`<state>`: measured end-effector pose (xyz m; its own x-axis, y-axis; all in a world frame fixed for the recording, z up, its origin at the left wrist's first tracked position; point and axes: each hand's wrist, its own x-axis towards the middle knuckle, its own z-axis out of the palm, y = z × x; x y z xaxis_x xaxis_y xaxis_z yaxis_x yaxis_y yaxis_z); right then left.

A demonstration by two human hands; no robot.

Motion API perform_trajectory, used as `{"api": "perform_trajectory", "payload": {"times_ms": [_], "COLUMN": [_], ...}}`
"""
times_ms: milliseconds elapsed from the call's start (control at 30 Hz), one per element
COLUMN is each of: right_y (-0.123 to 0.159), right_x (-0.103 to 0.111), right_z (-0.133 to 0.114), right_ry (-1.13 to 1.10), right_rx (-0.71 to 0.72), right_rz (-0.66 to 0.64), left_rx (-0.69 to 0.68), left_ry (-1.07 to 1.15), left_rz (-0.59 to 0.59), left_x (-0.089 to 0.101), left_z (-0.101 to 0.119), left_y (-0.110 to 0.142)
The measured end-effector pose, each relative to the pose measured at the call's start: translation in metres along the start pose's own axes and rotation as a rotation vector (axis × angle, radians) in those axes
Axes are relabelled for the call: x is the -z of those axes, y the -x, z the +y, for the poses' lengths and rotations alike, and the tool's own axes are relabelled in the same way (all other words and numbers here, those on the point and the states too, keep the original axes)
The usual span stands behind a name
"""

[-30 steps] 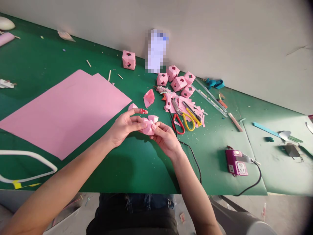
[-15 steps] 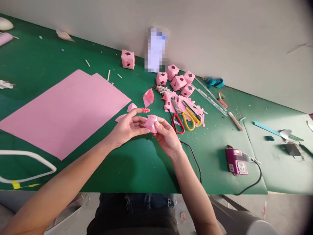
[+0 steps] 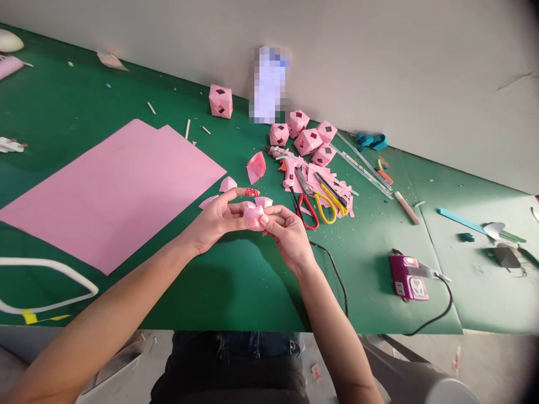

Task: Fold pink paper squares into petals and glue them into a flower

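My right hand (image 3: 290,235) pinches the pink folded paper (image 3: 253,216) between thumb and fingers, and my left hand (image 3: 210,225) holds its left side, both grips narrow. I see it over the middle of the bench (image 3: 252,297), peaked corners pointing towards the far edge; it's too squat for me to tell a long axis. The large pink sheet (image 3: 113,193) lies left, red-handled scissors (image 3: 310,217) just right, and a purple socket block (image 3: 408,279) nearer the right corner.
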<state>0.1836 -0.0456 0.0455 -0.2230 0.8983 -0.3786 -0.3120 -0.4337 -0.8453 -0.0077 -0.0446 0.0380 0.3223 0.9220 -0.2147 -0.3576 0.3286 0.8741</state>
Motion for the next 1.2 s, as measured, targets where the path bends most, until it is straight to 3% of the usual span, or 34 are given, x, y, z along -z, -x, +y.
{"api": "perform_trajectory", "payload": {"times_ms": [333, 867, 1067, 1200], "right_y": [0.003, 0.003, 0.005, 0.006], "right_x": [0.002, 0.003, -0.003, -0.004], "right_z": [-0.001, -0.002, 0.005, 0.009], "right_ry": [-0.033, 0.000, 0.166, 0.345], "right_rx": [0.016, 0.031, 0.318, 0.467], "right_rz": [-0.133, -0.116, 0.068, 0.169], "left_rx": [-0.019, 0.030, -0.007, -0.034], "left_ry": [-0.041, -0.041, 0.075, 0.092], "left_rz": [-0.014, 0.032, 0.107, 0.074], "left_x": [0.002, -0.001, 0.002, 0.002], "left_z": [0.004, 0.007, 0.005, 0.003], "left_y": [0.003, 0.004, -0.002, -0.003]}}
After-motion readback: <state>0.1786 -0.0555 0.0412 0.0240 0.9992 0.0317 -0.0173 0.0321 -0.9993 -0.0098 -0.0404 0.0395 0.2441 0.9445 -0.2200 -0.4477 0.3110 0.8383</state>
